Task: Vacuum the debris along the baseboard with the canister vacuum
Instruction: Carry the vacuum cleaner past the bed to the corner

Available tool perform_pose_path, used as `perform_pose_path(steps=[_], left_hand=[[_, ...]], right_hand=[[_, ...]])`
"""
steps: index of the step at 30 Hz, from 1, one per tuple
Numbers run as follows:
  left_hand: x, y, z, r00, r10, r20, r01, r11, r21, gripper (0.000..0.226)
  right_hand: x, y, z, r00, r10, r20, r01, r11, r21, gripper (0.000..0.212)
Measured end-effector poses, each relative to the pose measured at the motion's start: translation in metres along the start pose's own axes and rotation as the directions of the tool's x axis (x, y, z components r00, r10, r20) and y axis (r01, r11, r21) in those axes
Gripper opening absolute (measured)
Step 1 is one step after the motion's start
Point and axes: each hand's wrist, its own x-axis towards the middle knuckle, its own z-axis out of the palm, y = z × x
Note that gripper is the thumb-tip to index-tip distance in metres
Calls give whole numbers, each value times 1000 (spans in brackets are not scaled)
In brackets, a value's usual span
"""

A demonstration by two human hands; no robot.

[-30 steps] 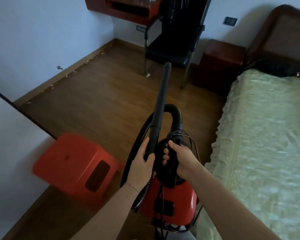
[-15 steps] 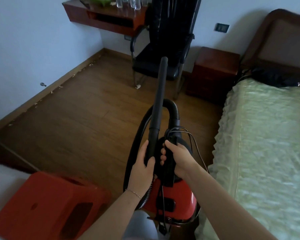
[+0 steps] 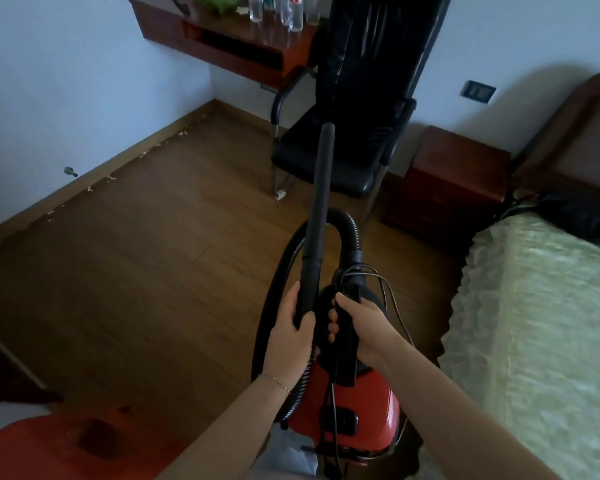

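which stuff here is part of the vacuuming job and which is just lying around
Job: canister vacuum; its hose; wand, gripped by left hand; handle, gripped by right hand; debris along the baseboard.

Lying about: black chair; nightstand; bed; orange stool; wall shelf with bottles.

The canister vacuum (image 3: 347, 410) is at the near edge of the floor (image 3: 136, 289), and its wand (image 3: 321, 202) points to the chair (image 3: 326, 157) at the far edge. The bed (image 3: 534, 341) lies to the right of it, and a stool (image 3: 49, 452) is in the near left corner. The debris (image 3: 111, 177) lies along the baseboard (image 3: 84, 181) at the left edge.
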Motion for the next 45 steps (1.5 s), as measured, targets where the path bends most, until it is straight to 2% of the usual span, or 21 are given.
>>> perform_pose_path(steps=[7, 15, 18, 23, 30, 35, 38, 45], left_hand=[[89, 43, -22, 998, -55, -39, 50, 990, -129, 50], [176, 54, -52, 968, -85, -236, 56, 991, -125, 54], [216, 56, -59, 937, -135, -321, 99, 987, -128, 52], [269, 80, -62, 836, -221, -502, 153, 973, -173, 50], [327, 101, -87, 715, -270, -645, 132, 958, -255, 51], [358, 100, -119, 644, -277, -713, 112, 956, -270, 51], [380, 95, -140, 625, -286, -727, 113, 954, -278, 52], [439, 82, -207, 631, -329, -702, 83, 929, -361, 50]], right_hand=[[87, -77, 50, 999, 6, 53, 2, 988, -153, 15], [176, -140, 102, 973, 56, 224, 1, 969, -247, 16], [215, -160, 118, 952, 93, 293, -5, 958, -286, 18], [271, -200, 145, 902, 214, 375, -49, 913, -405, 17], [333, -233, 193, 829, 328, 453, 0, 811, -586, 14], [374, -244, 237, 805, 367, 466, 14, 773, -634, 13], [397, -247, 265, 788, 393, 473, 8, 762, -647, 12], [455, -246, 333, 768, 448, 458, -14, 726, -687, 11]])
